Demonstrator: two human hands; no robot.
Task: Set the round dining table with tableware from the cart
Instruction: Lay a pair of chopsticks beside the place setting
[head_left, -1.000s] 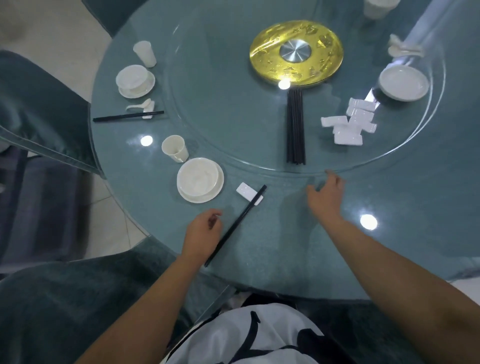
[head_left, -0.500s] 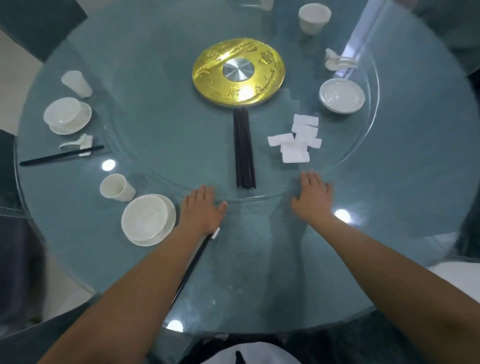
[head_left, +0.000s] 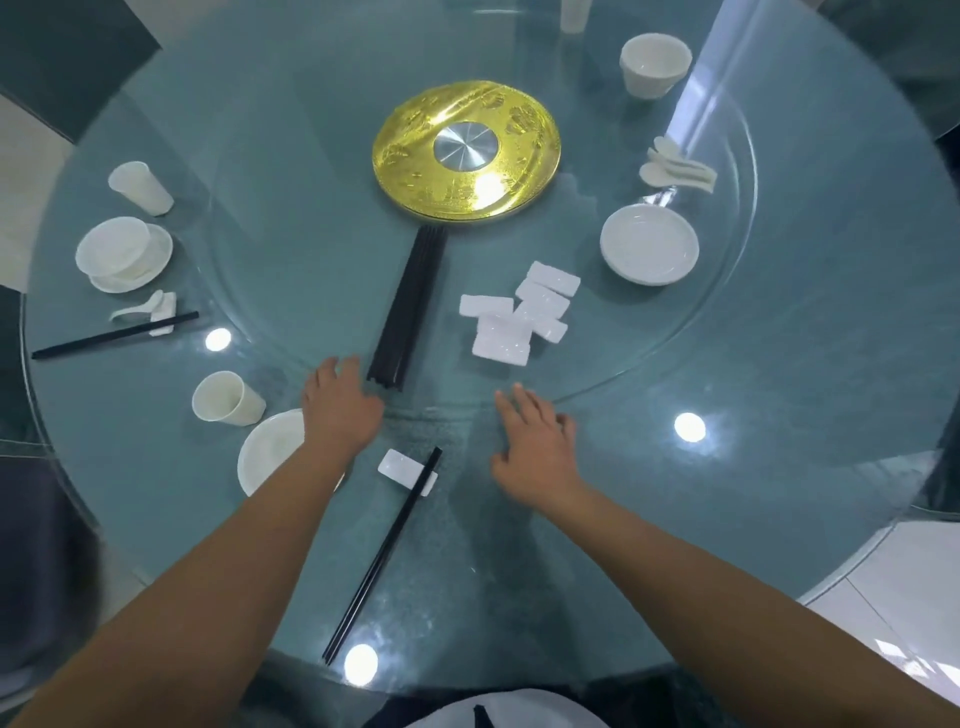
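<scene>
My left hand (head_left: 340, 402) lies flat at the near rim of the glass turntable (head_left: 311, 156), fingers straight, beside the near end of a bundle of black chopsticks (head_left: 410, 306). My right hand (head_left: 535, 441) rests open on the round glass table (head_left: 779, 493) just short of the turntable rim. Between my arms a pair of black chopsticks (head_left: 384, 551) leans on a white rest (head_left: 397, 466). A pile of white chopstick rests (head_left: 519, 317) sits on the turntable. My left arm covers part of a plate with a bowl (head_left: 270, 452); a cup (head_left: 226, 400) stands beside it.
A gold disc (head_left: 466, 150) marks the turntable's centre. On the turntable's right are a white plate (head_left: 649, 244), stacked spoons (head_left: 675, 166) and a bowl (head_left: 654, 65). At the left is a set place: cup (head_left: 139, 187), bowl on plate (head_left: 122, 254), spoon with chopsticks (head_left: 114, 332). Dark chairs surround the table.
Both hands have shifted left along the turntable rim. The turntable's chopstick bundle and rests have swung a little. My left hand has come off the placed chopsticks and rest, which show fully.
</scene>
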